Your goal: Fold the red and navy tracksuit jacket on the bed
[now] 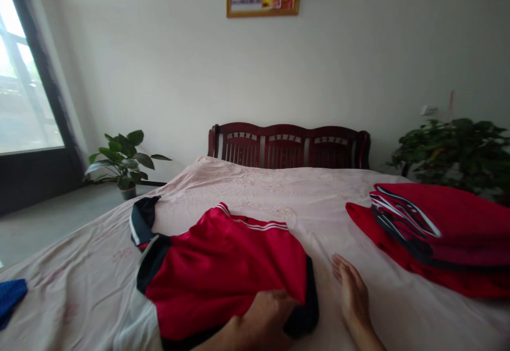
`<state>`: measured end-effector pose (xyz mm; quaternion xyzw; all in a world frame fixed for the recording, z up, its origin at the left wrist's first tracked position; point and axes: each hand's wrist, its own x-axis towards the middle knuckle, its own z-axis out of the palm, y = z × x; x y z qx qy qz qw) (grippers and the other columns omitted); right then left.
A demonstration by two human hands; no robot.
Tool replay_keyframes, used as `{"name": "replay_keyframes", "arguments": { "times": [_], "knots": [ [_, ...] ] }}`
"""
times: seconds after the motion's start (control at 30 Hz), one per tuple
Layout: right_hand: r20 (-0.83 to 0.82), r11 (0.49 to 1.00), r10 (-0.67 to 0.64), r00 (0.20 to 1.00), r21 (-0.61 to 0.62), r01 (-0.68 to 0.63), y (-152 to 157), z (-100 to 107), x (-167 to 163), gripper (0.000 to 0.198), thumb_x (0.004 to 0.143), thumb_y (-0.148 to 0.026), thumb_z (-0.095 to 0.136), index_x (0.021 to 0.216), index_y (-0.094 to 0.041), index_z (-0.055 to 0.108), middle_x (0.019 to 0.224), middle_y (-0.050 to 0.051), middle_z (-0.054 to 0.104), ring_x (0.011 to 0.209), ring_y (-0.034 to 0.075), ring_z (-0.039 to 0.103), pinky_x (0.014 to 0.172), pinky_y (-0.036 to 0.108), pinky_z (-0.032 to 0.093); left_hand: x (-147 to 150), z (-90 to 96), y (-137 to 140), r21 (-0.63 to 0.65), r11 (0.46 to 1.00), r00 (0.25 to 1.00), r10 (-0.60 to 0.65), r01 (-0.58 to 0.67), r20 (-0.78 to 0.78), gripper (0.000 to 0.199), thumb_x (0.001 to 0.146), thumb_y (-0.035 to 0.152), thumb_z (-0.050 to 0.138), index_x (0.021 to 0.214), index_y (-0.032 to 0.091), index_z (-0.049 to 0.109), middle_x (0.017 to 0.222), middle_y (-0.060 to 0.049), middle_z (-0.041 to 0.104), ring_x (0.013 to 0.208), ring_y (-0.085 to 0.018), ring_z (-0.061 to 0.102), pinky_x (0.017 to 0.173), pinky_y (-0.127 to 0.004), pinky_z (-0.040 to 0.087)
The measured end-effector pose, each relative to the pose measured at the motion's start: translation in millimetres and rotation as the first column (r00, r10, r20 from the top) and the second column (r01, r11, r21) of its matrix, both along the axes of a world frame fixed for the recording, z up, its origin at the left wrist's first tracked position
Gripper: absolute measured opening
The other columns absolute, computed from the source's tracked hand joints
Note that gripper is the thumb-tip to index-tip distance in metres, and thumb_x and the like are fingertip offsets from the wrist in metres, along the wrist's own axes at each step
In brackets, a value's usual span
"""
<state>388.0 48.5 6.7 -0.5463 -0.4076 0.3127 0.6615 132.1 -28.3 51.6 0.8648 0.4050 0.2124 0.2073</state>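
Note:
A red jacket (235, 266) with dark navy sides and white stripes along its collar lies spread on the bed, its collar end pointing away from me. One dark sleeve with a white band (142, 221) sticks out at its far left. My left hand (269, 314) reaches across the jacket's lower right part. Its fingers are curled at the red cloth beside the dark right edge, slightly blurred, and the fingertips are partly hidden. Just right of the jacket, my right hand (353, 292) is over the sheet with fingers stretched out, holding nothing.
A stack of folded red and navy clothes (450, 234) lies on the right of the bed. Blue cloth (11, 298) shows at the left edge. The pale pink sheet (319, 197) has wrinkles. Beyond are a dark wooden bench back (285, 144) and potted plants (125, 160).

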Motion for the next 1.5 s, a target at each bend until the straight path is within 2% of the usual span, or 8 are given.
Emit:
{"name": "replay_keyframes", "arguments": {
  "times": [0.2, 0.3, 0.4, 0.53, 0.63, 0.7, 0.87, 1.5],
  "knots": [
    [0.133, 0.997, 0.07, 0.989, -0.039, -0.065, -4, 12, -1, 0.058, 0.078, -0.062, 0.054, 0.109, -0.016, 0.071, 0.121, 0.012, 0.071, 0.118, 0.03, 0.062, 0.101, 0.039, 0.051, -18, 33.3, -30, -0.143, 0.943, 0.952, -0.306, 0.301, -0.014, 0.068, 0.082, 0.038, 0.068, 0.146, 0.031, 0.046, 0.135, -0.008, 0.062, 0.118, -0.028, 0.062, 0.097, -0.035, 0.05],
    [0.222, 0.994, 0.099, 0.97, -0.064, -0.087, -9, 18, -4, 0.056, 0.078, -0.062, 0.053, 0.107, -0.018, 0.072, 0.12, 0.011, 0.072, 0.119, 0.03, 0.061, 0.103, 0.04, 0.049, -53, 54.3, -32, -0.177, 0.972, 0.987, -0.143, 0.154, 0.07, 0.055, 0.092, 0.042, 0.055, 0.145, 0.031, 0.047, 0.137, -0.005, 0.061, 0.12, -0.023, 0.061, 0.102, -0.031, 0.047],
    [0.253, 0.991, 0.126, 0.959, -0.085, -0.108, -10, 21, -6, 0.057, 0.078, -0.06, 0.051, 0.109, -0.017, 0.071, 0.121, 0.012, 0.071, 0.118, 0.03, 0.062, 0.104, 0.04, 0.048, -96, 53.0, -19, -0.084, 0.976, 0.979, 0.202, -0.203, -0.028, 0.05, 0.093, 0.036, 0.05, 0.143, 0.029, 0.05, 0.143, -0.006, 0.056, 0.128, -0.023, 0.054, 0.11, -0.034, 0.039],
    [0.32, 0.989, 0.135, 0.938, -0.1, -0.108, -7, 17, -5, 0.056, 0.078, -0.057, 0.049, 0.108, -0.017, 0.072, 0.121, 0.013, 0.071, 0.118, 0.03, 0.062, 0.105, 0.041, 0.047, -163, 28.3, 5, 0.227, 0.736, 0.684, 0.677, -0.638, -0.272, 0.051, 0.091, 0.04, 0.052, 0.138, 0.022, 0.057, 0.145, -0.012, 0.054, 0.141, -0.034, 0.038, 0.117, -0.052, 0.024],
    [0.369, 0.99, 0.129, 0.92, -0.094, -0.101, -3, 11, -4, 0.055, 0.079, -0.057, 0.047, 0.108, -0.017, 0.073, 0.119, 0.013, 0.071, 0.117, 0.029, 0.063, 0.105, 0.042, 0.047, -205, 7.2, 10, 0.399, 0.53, 0.412, 0.842, -0.748, -0.348, 0.051, 0.093, 0.041, 0.048, 0.14, 0.024, 0.056, 0.152, -0.012, 0.047, 0.146, -0.035, 0.027, 0.117, -0.057, 0.018],
    [0.392, 0.99, 0.129, 0.911, -0.097, -0.098, -1, 7, -2, 0.055, 0.079, -0.056, 0.047, 0.109, -0.018, 0.073, 0.119, 0.012, 0.071, 0.116, 0.029, 0.063, 0.105, 0.043, 0.047, -222, -5.3, 7, 0.425, 0.474, 0.32, 0.866, -0.771, -0.385, 0.052, 0.094, 0.042, 0.045, 0.144, 0.028, 0.05, 0.156, -0.011, 0.041, 0.147, -0.035, 0.025, 0.115, -0.06, 0.019],
    [0.411, 0.99, 0.131, 0.902, -0.094, -0.101, 1, 5, -2, 0.053, 0.076, -0.054, 0.049, 0.107, -0.018, 0.073, 0.117, 0.013, 0.072, 0.114, 0.03, 0.064, 0.106, 0.045, 0.047, -230, -21.6, 2, 0.383, 0.498, 0.34, 0.846, -0.778, -0.41, 0.052, 0.097, 0.042, 0.039, 0.147, 0.03, 0.045, 0.157, -0.012, 0.038, 0.142, -0.034, 0.037, 0.111, -0.061, 0.027],
    [0.439, 0.989, 0.139, 0.887, -0.101, -0.105, 1, 7, -4, 0.054, 0.075, -0.053, 0.047, 0.106, -0.016, 0.072, 0.117, 0.013, 0.071, 0.115, 0.03, 0.063, 0.107, 0.045, 0.044, -235, -14.1, -5, 0.332, 0.514, 0.418, 0.85, -0.791, -0.322, 0.051, 0.101, 0.029, 0.026, 0.147, 0.024, 0.046, 0.154, -0.009, 0.045, 0.137, -0.026, 0.047, 0.107, -0.043, 0.042]
  ]
}}
